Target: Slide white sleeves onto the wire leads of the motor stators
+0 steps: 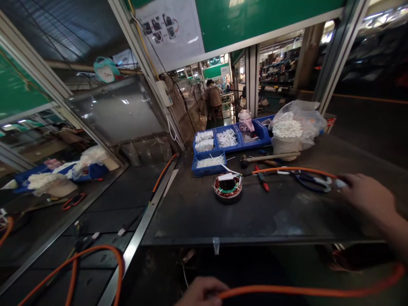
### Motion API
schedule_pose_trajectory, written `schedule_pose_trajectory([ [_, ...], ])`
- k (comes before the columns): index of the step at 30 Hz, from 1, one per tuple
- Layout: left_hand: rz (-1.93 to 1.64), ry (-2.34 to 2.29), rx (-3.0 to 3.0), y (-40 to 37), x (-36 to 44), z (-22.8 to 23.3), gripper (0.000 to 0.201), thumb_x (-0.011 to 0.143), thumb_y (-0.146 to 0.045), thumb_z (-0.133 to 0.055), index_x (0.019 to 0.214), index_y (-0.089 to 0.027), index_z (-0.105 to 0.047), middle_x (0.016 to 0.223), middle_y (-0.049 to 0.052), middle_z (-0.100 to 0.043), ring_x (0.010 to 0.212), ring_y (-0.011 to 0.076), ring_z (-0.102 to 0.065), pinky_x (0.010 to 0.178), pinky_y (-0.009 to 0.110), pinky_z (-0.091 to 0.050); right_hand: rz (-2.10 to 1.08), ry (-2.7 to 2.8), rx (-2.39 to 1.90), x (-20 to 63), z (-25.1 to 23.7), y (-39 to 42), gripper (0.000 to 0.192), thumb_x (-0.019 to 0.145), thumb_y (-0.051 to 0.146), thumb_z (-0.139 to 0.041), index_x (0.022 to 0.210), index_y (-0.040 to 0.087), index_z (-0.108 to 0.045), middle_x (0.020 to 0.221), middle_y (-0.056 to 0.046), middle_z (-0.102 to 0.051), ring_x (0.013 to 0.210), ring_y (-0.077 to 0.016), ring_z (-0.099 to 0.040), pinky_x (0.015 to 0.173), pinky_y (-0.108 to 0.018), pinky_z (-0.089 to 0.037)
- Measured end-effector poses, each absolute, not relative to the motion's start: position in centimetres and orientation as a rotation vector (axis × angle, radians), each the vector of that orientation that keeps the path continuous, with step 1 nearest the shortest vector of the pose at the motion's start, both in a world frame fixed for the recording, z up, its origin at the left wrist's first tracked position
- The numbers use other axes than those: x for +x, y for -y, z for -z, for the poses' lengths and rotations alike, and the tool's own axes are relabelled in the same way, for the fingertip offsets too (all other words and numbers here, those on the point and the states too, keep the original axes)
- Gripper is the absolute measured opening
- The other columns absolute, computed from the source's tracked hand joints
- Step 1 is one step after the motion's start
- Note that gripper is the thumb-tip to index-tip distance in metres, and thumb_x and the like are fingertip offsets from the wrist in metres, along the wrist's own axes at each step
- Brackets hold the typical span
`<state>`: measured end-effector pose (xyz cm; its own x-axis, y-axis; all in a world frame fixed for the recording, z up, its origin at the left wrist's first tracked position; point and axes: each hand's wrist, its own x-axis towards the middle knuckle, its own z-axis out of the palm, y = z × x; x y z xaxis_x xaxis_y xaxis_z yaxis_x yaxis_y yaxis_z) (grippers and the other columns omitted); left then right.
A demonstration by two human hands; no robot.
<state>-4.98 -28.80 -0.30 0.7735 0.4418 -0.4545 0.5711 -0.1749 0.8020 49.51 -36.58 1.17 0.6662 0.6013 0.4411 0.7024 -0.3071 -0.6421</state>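
Head view, one frame.

Left hand (199, 293): at the bottom edge, fingers closed around an orange hose (302, 291) that runs right along the bench front.

Right hand (366, 197): resting on the workbench (255, 216), fingers toward the scissors (314, 180) and a second run of orange hose (287, 169). Whether it is gripping anything, I cannot tell.

Wound stator (227, 188): flat on the bench, well apart from both hands.

Risks, as I judge them: a tug on the hose could sweep the red-handled tool (262, 180) or hammer (267, 158) against the stator; the hose could snag at the bench edge.

Poorly seen: left hand cut off by the frame; right fingertips blurred; the blue bins (208, 165) hold small white parts I cannot identify; the bag of white pieces (291, 127) hides what lies behind it.
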Motion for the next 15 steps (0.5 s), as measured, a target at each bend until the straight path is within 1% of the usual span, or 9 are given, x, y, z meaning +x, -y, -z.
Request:
schedule_pose_trajectory([
  [2, 0.178, -0.463, 1.938, 29.8, -0.1, 2.4, 0.039, 0.087, -0.048, -0.046, 0.116, -0.027, -0.061, 0.100, 0.003, -0.066, 0.087, 0.0164, -0.060, 0.078, 0.024, -0.044, 0.515, 1.328, -2.145, 47.0, -1.9, 34.3, 0.031, 0.063, 0.023, -0.054, 0.092, 0.022, -0.063, 0.099, -0.018, -0.058, 0.090, -0.0373, -0.054, 0.072, -0.052, -0.043],
  [3, 0.207, -0.292, 2.014, 30.3, 2.2, 3.4, 0.037, 0.087, -0.046, -0.047, 0.115, -0.028, -0.062, 0.096, 0.003, -0.067, 0.083, 0.0153, -0.061, 0.074, 0.022, -0.044, 0.581, 1.474, -2.121, 45.5, -2.2, 33.0, 0.037, 0.065, 0.022, -0.052, 0.100, 0.019, -0.062, 0.108, -0.019, -0.056, 0.099, -0.0377, -0.052, 0.080, -0.052, -0.043],
  [5, 0.171, -0.139, 2.239, 31.1, 6.1, 4.9, 0.032, 0.087, -0.041, -0.051, 0.113, -0.028, -0.063, 0.091, 0.003, -0.068, 0.080, 0.0152, -0.063, 0.070, 0.022, -0.045, 0.579, 1.656, -2.046, 42.4, -2.4, 30.5, 0.043, 0.070, 0.022, -0.050, 0.112, 0.018, -0.058, 0.118, -0.016, -0.054, 0.108, -0.0325, -0.049, 0.090, -0.045, -0.042],
  [7, 0.077, -0.025, 2.468, 31.3, 8.4, 4.8, 0.028, 0.083, -0.042, -0.058, 0.104, -0.027, -0.066, 0.097, 0.003, -0.068, 0.084, 0.0176, -0.063, 0.071, 0.024, -0.045, 0.538, 1.813, -1.944, 39.5, -2.4, 28.4, 0.044, 0.074, 0.019, -0.047, 0.117, 0.015, -0.055, 0.124, -0.015, -0.051, 0.114, -0.0293, -0.047, 0.096, -0.043, -0.039],
  [8, 0.011, 0.055, 2.522, 31.1, 9.0, 4.1, 0.025, 0.082, -0.041, -0.058, 0.101, -0.027, -0.066, 0.101, 0.001, -0.068, 0.087, 0.0169, -0.063, 0.073, 0.024, -0.046, 0.516, 1.874, -1.902, 38.3, -2.4, 27.4, 0.045, 0.075, 0.019, -0.046, 0.119, 0.014, -0.054, 0.127, -0.014, -0.049, 0.117, -0.0284, -0.045, 0.098, -0.043, -0.038],
  [10, -0.141, 0.227, 2.497, 30.0, 9.5, 1.4, 0.022, 0.088, -0.035, -0.051, 0.107, -0.028, -0.061, 0.101, -0.004, -0.068, 0.089, 0.0104, -0.062, 0.078, 0.020, -0.045, 0.476, 1.948, -1.856, 36.4, -2.5, 25.8, 0.045, 0.078, 0.019, -0.046, 0.123, 0.012, -0.051, 0.132, -0.015, -0.046, 0.122, -0.0278, -0.040, 0.101, -0.042, -0.034],
  [11, -0.267, 0.207, 2.509, 29.0, 9.6, -0.2, 0.023, 0.089, -0.030, -0.048, 0.110, -0.027, -0.059, 0.098, -0.004, -0.068, 0.088, 0.0095, -0.062, 0.080, 0.020, -0.045, 0.455, 1.965, -1.856, 35.8, -2.7, 24.9, 0.046, 0.079, 0.020, -0.047, 0.125, 0.012, -0.049, 0.134, -0.015, -0.044, 0.124, -0.0278, -0.038, 0.103, -0.042, -0.032],
  [13, -0.606, -0.108, 2.657, 26.3, 10.2, -3.0, 0.029, 0.087, -0.021, -0.046, 0.114, -0.026, -0.056, 0.099, 0.001, -0.067, 0.092, 0.0148, -0.060, 0.088, 0.031, -0.044, 0.377, 2.003, -1.898, 34.9, -3.3, 23.2, 0.049, 0.080, 0.021, -0.048, 0.128, 0.011, -0.046, 0.136, -0.015, -0.042, 0.127, -0.0282, -0.034, 0.104, -0.042, -0.027],
  [15, -0.888, -0.639, 2.733, 23.2, 11.3, -4.6, 0.038, 0.084, -0.016, -0.048, 0.122, -0.021, -0.050, 0.111, 0.008, -0.063, 0.104, 0.0202, -0.056, 0.095, 0.040, -0.041, 0.263, 2.045, -1.962, 34.4, -3.8, 21.4, 0.046, 0.079, 0.020, -0.049, 0.124, 0.011, -0.048, 0.129, -0.016, -0.049, 0.122, -0.0285, -0.040, 0.100, -0.041, -0.029],
])
